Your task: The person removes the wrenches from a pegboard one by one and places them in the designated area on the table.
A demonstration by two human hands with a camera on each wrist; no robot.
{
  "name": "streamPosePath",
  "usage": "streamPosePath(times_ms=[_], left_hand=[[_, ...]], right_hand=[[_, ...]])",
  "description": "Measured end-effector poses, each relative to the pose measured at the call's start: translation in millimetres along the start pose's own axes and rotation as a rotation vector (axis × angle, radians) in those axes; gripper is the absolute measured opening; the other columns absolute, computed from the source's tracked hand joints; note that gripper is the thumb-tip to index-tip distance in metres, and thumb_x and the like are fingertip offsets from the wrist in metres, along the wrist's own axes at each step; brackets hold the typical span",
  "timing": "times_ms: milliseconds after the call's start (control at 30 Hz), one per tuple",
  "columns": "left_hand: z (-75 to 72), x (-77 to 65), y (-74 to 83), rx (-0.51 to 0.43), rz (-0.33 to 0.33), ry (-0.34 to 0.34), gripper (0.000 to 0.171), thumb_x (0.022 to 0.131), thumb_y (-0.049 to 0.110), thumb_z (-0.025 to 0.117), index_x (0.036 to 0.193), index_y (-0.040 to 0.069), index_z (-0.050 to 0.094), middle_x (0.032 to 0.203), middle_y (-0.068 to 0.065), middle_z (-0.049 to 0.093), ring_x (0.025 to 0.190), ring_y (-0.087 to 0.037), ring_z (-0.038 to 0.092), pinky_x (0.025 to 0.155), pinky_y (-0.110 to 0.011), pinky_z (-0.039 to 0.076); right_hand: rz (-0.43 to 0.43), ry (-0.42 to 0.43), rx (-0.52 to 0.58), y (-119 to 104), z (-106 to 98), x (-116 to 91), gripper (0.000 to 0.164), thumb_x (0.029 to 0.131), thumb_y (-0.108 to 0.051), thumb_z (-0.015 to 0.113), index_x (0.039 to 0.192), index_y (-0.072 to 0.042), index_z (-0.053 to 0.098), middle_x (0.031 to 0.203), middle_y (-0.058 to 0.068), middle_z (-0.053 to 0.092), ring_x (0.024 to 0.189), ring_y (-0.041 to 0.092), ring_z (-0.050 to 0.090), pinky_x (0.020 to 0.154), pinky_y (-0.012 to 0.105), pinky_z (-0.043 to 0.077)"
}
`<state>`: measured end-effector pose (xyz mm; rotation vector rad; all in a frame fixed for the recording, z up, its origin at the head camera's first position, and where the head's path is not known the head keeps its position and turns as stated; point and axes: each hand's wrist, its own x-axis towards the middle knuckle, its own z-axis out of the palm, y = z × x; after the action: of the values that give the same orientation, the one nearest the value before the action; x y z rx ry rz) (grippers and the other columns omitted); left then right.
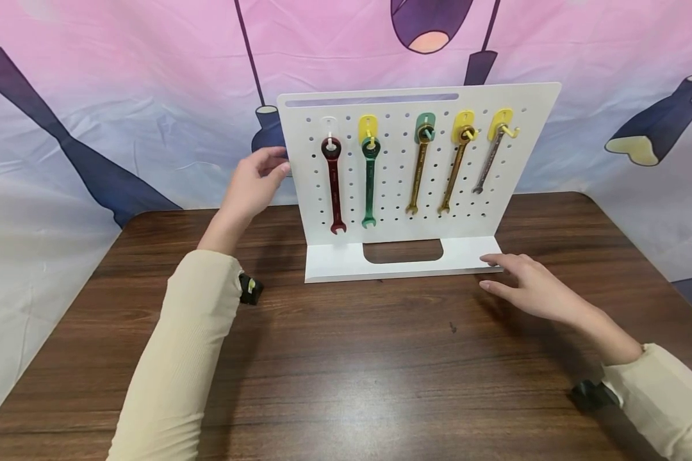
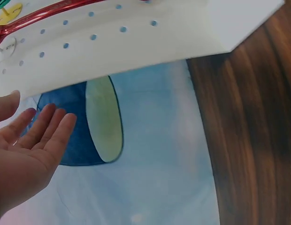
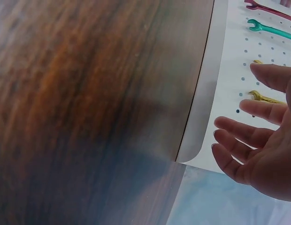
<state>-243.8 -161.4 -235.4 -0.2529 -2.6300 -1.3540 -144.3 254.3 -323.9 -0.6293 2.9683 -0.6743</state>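
A white pegboard stand (image 1: 400, 186) stands upright on the table. From its hooks hang a red wrench (image 1: 335, 186), a green wrench (image 1: 370, 182), two gold wrenches (image 1: 418, 176) and a smaller silver wrench (image 1: 488, 163). My left hand (image 1: 254, 182) is at the board's left edge, thumb and fingers apart and nothing between them; in the left wrist view its fingertips (image 2: 65, 123) lie close to that edge, and whether they touch it I cannot tell. Over the right end of the base, my right hand (image 1: 527, 285) has its fingers spread and holds nothing.
The brown wooden table (image 1: 346, 358) extends in front of the stand. Behind it hangs a pink and blue cloth (image 1: 150, 83) with printed lamps. The base has a cut-out slot (image 1: 403, 251). Yellow, green and white hook plates (image 1: 502, 118) are fixed to the board.
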Motion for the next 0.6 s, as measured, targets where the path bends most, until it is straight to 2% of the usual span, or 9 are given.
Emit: streamPosePath(times_ms=[133, 300, 433, 600], left_hand=[[2.6, 7.1, 12.5, -0.081, -0.032, 0.073, 0.034, 0.095, 0.018, 0.05, 0.124, 0.002, 0.051, 0.117, -0.015, 0.057, 0.099, -0.023, 0.056, 0.085, -0.03, 0.051], [3.4, 11.3, 24.3, -0.203, -0.065, 0.144, 0.027, 0.094, 0.017, 0.052, 0.114, -0.002, 0.055, 0.108, -0.015, 0.058, 0.097, -0.021, 0.058, 0.082, -0.026, 0.053], [3.7, 13.8, 28.7, -0.263, -0.085, 0.172, 0.023, 0.092, 0.017, 0.055, 0.106, -0.001, 0.057, 0.096, -0.01, 0.059, 0.089, -0.02, 0.059, 0.08, -0.027, 0.054], [3.7, 14.9, 29.2, -0.274, -0.085, 0.177, 0.02, 0.092, 0.017, 0.055, 0.1, -0.001, 0.058, 0.089, -0.006, 0.059, 0.084, -0.018, 0.059, 0.079, -0.028, 0.054]], right_hand=[[-0.006, -0.001, -0.005, -0.3, 0.3, -0.1, 0.049, 0.091, -0.028, 0.059, 0.127, 0.002, 0.047, 0.115, 0.023, 0.055, 0.1, 0.035, 0.05, 0.078, 0.052, 0.043], [-0.015, -0.004, -0.006, -1.5, -0.9, 0.5, 0.049, 0.091, -0.028, 0.059, 0.127, 0.002, 0.047, 0.115, 0.022, 0.056, 0.1, 0.034, 0.05, 0.077, 0.05, 0.044], [-0.037, 0.0, -0.003, -3.8, -4.4, 3.1, 0.048, 0.09, -0.027, 0.06, 0.127, 0.001, 0.048, 0.113, 0.02, 0.057, 0.096, 0.03, 0.051, 0.074, 0.046, 0.044], [-0.057, 0.012, 0.019, -10.7, -13.8, 10.4, 0.045, 0.09, -0.025, 0.061, 0.126, -0.001, 0.049, 0.11, 0.017, 0.059, 0.091, 0.026, 0.054, 0.068, 0.038, 0.046]])
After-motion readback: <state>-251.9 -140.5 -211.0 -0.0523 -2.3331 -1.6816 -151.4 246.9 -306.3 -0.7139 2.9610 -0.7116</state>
